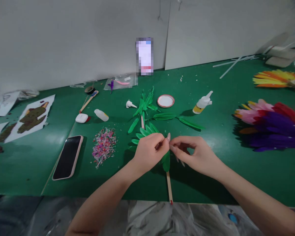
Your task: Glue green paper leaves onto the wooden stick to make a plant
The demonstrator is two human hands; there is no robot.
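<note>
My left hand (151, 150) is closed, its thumb and finger pinched at the green feathers in the middle of the table; what lies between the tips is too small to make out. Touching or nearly touching it, my right hand (198, 152) also has thumb and index finger pressed together. Beneath both hands a green feather (166, 162) points toward me, over a wooden stick (169, 186) with a red tip. Green feathers (145, 131) fan out left of my left hand. Beyond them stands a cluster of green feathers (145, 104) on another stick (142, 122).
Loose green feathers (164, 116) lie behind my hands. A glue bottle (202, 104) stands at right, near a white lid (165, 101). Coloured feathers (272, 127) fill the right side. At left are a phone (67, 157), colourful bits (104, 146) and a small bottle (101, 115).
</note>
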